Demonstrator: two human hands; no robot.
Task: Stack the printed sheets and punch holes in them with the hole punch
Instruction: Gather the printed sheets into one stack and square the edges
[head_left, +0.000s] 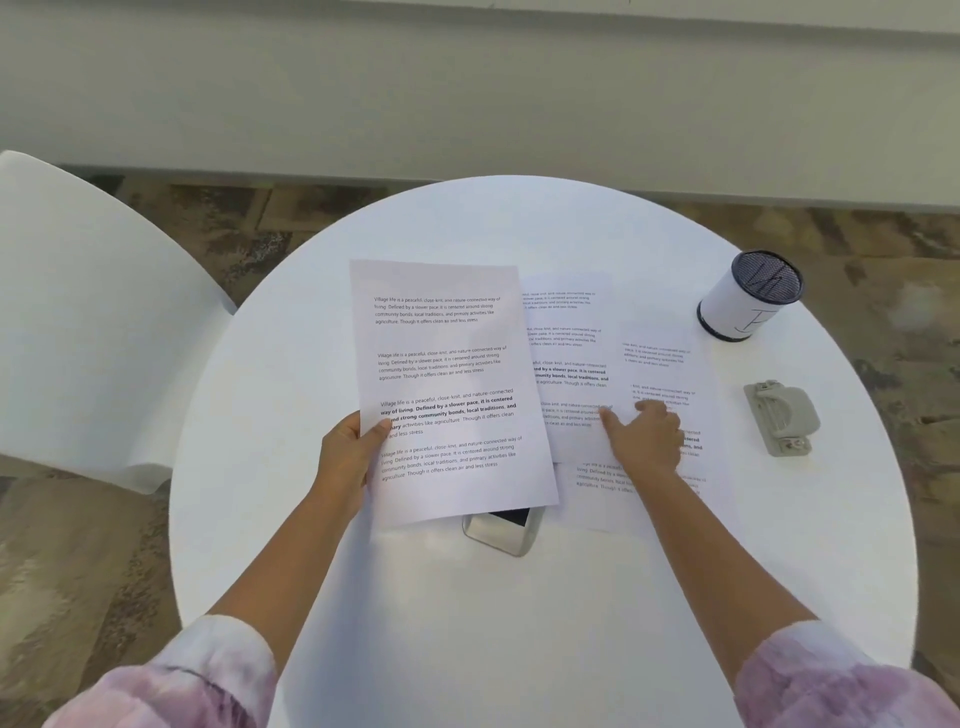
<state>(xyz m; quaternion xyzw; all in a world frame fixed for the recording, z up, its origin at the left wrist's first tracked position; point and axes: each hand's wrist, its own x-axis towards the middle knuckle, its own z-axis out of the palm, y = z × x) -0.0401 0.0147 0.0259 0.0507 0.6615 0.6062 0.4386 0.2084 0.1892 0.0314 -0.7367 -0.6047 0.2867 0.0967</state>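
So, nearest the camera: two pink-white sleeves (208, 670) at the bottom corners, forearms bare, both reaching fwd over the round white bench (467, 623).

A phone (501, 527) lies flat on the bench near the middle, its far end tucked under the held sheet.

L hand (349, 457) has its grip clamped on a printed sheet (447, 384) at the sheet's lower left edge, thumb on top over the text, fingers underneath. Sheet is lifted off the bench, tilted a bit, four text blocks visible, third partly bold.

R hand (647, 434) is lower, w/ fingers spread & fairly straight, tips pressing down on the loose sheets lying flat on the bench; grip apart, not closed round anything. Index tip sits at the right edge of the middle sheet (569, 364), palm over the right sheet (657, 364). Those two sheets lie side by side w/ some overlap, the middle one partly hidden behind the held sheet.

Hole punch (782, 418), grey, sits on the bench right of the sheets, apart from them & from both hands.

Farther back right, near the bench edge: a white cup (748, 301) w/ dark rim & dark mesh-looking top, tilted-looking in this wide view.

Far left: a white chair (88, 312) beside the bench. Beyond, brown patterned floor (234, 223) & a pale wall (467, 78).
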